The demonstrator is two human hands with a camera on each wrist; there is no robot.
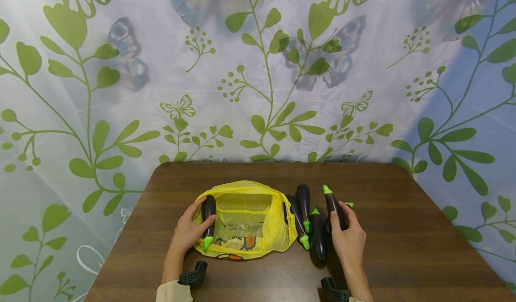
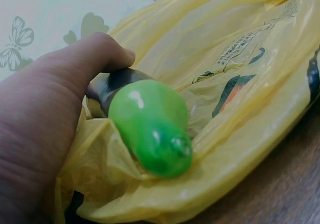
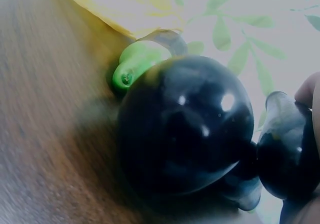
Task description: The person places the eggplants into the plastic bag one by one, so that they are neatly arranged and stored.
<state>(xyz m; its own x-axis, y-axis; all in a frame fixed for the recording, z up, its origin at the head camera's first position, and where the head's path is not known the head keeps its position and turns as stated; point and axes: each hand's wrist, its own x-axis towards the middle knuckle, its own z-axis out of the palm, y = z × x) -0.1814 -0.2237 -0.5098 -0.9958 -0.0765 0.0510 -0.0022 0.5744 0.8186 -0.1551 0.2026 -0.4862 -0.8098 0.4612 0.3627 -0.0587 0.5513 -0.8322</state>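
Note:
My left hand (image 1: 187, 230) grips a dark eggplant (image 1: 208, 217) at the left side of an open yellow plastic bag (image 1: 280, 223). Its bright green cap points toward me, and in the left wrist view some bag film is bunched beside the eggplant (image 2: 150, 119). To the right, my right hand (image 1: 350, 239) holds another eggplant (image 1: 333, 205) by its thick end, with the green cap pointing away. Between the bag and that hand lie several more eggplants (image 1: 318, 243). One eggplant's rounded end (image 3: 187, 129) fills the middle of the right wrist view.
Everything stands on a brown wooden table (image 1: 403, 248). Behind it hangs a pale cloth (image 1: 258, 91) printed with green leaves and butterflies. Another green cap (image 1: 350, 204) shows just behind my right hand. Black wrist mounts (image 1: 195, 275) sit on both wrists.

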